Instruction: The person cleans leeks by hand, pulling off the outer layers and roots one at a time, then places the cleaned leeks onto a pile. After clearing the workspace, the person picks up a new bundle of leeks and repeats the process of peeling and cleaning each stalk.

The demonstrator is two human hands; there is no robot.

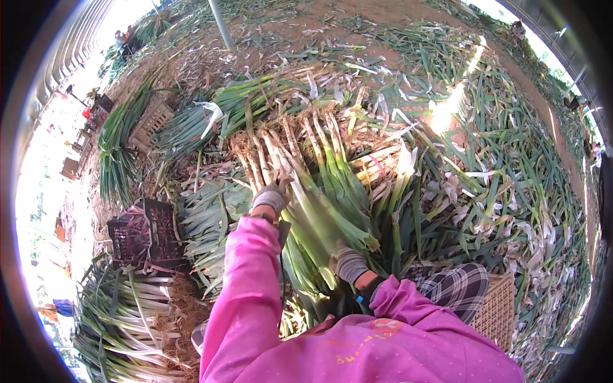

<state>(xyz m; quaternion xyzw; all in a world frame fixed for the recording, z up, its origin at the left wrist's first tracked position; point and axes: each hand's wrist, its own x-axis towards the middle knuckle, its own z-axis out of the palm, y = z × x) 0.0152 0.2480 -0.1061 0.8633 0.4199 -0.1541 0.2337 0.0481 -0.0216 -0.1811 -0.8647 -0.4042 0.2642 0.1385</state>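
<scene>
A heap of large green onions (332,167) lies in front of me, rooted ends away from me and green leaves toward me. My left hand (271,196), in a grey glove, is closed around the pale stem of a green onion (308,184) on the left side of the heap. Lower down and to the right, my right hand (349,264), also gloved, is against the green leaves (319,246). Motion smears its fingertips and the leaves beside them, so its grip is unclear. A dark, flat piece (284,233) shows beside my left wrist.
A dark crate (148,233) stands at left, above a pile of green onions (131,313). More bundles (246,99) and a tan crate (152,121) lie farther off. A woven basket or crate (497,309) is by my right knee. Leaf scraps (511,204) cover the right side; a pole (221,24) rises far ahead.
</scene>
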